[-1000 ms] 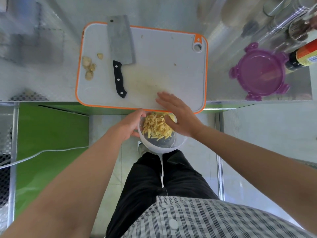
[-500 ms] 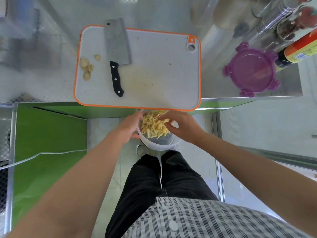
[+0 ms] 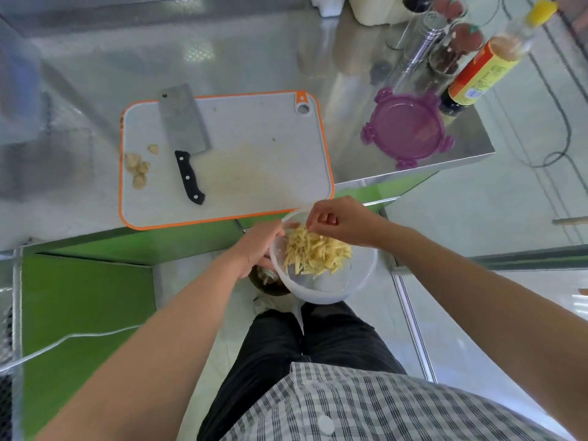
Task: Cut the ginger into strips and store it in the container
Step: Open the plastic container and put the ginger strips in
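Observation:
A clear round plastic container hangs in the air just below the counter's front edge, tilted towards me. A heap of yellow ginger strips lies inside it. My left hand grips the container's left rim. My right hand hovers over the far rim with its fingers curled and fingertips pinched together right above the strips; whether a strip is between them I cannot tell. The white cutting board with an orange rim lies on the steel counter, with a cleaver on its left half.
Several ginger offcuts lie at the board's left edge. The container's purple lid rests on the counter to the right of the board. Bottles and spice jars stand at the back right. Green cabinet fronts are below the counter.
My right hand left the board's front edge and rose over the container, its fingers now curled and pinched. The container has moved down and away from the counter edge.

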